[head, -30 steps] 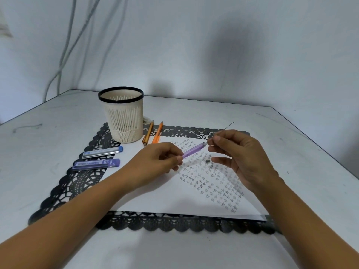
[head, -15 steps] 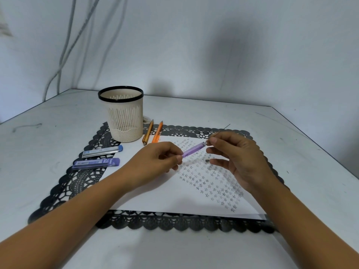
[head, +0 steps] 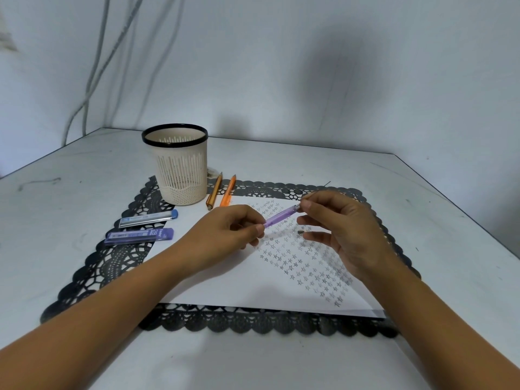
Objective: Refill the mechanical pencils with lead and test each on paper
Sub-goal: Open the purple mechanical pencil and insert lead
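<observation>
Grips barely changed since last second: left hand (head: 225, 235) pinches translucent purple mechanical pencil (head: 281, 216), right hand (head: 346, 235) pinches its far end. I judge lead loading unfinished.

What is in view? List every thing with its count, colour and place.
table: one, white, against the wall
mat: one, black lace, on the table
paper: one, white with pencilled stars, on the mat
cup: one, cream with black rim, mat's far left corner
orange pencils: two, orange, right of the cup
lead cases: two, one clear with blue cap, one purple, left of the paper
small piece: one, dark, on the paper
mechanical pencil: one, purple, held above the paper
cables: a few, grey, far left wall
hands: left hand grips the pencil, right hand pinches its far end
</observation>
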Tool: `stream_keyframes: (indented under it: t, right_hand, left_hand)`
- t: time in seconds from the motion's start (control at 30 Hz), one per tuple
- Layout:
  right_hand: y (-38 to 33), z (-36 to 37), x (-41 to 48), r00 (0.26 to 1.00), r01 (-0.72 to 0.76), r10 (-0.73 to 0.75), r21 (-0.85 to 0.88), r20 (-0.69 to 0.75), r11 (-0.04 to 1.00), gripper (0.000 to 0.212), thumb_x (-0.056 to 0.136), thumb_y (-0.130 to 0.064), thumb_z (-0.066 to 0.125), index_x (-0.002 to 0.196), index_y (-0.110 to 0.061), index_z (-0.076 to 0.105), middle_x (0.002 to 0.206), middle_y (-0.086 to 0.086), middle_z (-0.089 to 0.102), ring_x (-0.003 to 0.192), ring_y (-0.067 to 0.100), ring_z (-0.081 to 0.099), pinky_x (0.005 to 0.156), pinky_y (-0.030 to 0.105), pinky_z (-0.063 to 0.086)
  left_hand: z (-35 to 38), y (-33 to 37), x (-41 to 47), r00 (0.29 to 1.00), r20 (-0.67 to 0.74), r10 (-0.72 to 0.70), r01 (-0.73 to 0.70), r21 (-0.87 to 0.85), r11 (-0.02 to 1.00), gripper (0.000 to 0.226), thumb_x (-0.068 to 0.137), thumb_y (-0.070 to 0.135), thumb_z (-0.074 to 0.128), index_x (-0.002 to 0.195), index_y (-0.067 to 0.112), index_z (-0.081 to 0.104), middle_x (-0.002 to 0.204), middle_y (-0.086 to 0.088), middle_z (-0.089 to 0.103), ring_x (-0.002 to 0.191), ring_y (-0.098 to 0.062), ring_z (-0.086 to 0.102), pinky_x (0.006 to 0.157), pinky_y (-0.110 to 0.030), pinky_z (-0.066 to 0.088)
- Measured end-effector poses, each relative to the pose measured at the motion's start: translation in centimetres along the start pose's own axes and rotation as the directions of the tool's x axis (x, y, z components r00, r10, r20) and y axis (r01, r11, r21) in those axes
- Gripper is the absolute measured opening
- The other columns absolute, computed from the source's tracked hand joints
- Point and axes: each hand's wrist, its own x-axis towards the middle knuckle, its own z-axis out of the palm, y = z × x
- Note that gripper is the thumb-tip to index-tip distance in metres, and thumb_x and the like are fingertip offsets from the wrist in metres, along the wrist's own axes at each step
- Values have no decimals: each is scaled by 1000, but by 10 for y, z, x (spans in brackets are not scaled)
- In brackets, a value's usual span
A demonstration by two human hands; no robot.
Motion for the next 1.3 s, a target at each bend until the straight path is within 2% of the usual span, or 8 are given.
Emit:
stream_keyframes:
  t: [0.13, 0.43, 0.57, 0.7, 0.9, 1.07, 1.3]
  right_hand:
    - [0, 0, 0, 1000, 5, -5, -19, 1, 1000, 9, 73, -15, 68, 82, -12, 68, 79, 1, 71, 73, 15, 67, 66, 31, 54]
    - [1, 0, 0, 1000, -17, 18, -20, 22, 1000, 19, 63, -24, 70, 80, -15, 69, 79, 1, 71, 73, 14, 66, 66, 30, 54]
    - [0, 1, -2, 1000, 9, -9, -70, 10, 997, 7, 78, -13, 66, 84, -14, 68, 79, 0, 72, 72, 13, 67, 67, 31, 54]
    - [-2, 1, -4, 996, 87, -90, -206, -9, 975, 9, 82, -18, 64, 90, -15, 68, 84, 0, 72, 75, 12, 68, 68, 29, 56]
    - [-2, 3, -4, 989, 128, -143, -268, -35, 955, 15, 90, -22, 54, 86, -22, 68, 80, -6, 72, 72, 10, 67, 65, 24, 55]
    - [-3, 4, -4, 997, 65, -71, -238, -18, 969, 19, 92, -22, 52, 87, -24, 70, 81, -5, 72, 71, 11, 67, 66, 28, 55]
    - [-2, 3, -4, 990, -28, 62, -259, 125, 966, 16, 89, -25, 55, 92, -25, 71, 88, 0, 72, 72, 14, 66, 65, 32, 53]
  left_hand:
    - [0, 0, 0, 1000, -7, -8, 8, -3, 1000, 12, 88, 17, 58, 87, 27, 63, 82, 4, 70, 77, -8, 66, 79, -30, 52]
    - [0, 1, 0, 1000, -11, -12, 11, -25, 1000, 12, 88, 15, 58, 87, 26, 63, 81, 3, 70, 77, -10, 66, 76, -30, 53]
    - [0, 0, -1, 1000, -11, -14, 13, -23, 1000, 12, 88, 16, 58, 87, 26, 63, 81, 3, 70, 77, -10, 66, 77, -31, 53]
    - [0, 1, -1, 1000, -18, -18, 18, -26, 1000, 12, 88, 15, 57, 87, 26, 63, 81, 3, 70, 77, -10, 66, 78, -32, 53]
    - [1, 2, 0, 1000, -15, -19, 19, -13, 1000, 12, 88, 16, 57, 88, 27, 63, 81, 4, 70, 77, -9, 66, 78, -31, 54]
    - [0, 2, -1, 1000, -4, -13, 13, -14, 1000, 11, 88, 16, 58, 88, 26, 63, 81, 4, 70, 76, -8, 66, 78, -30, 53]
    - [0, 1, -1, 1000, 3, -5, 5, 2, 1000, 10, 88, 17, 58, 89, 25, 64, 83, 1, 70, 76, -8, 66, 77, -29, 52]
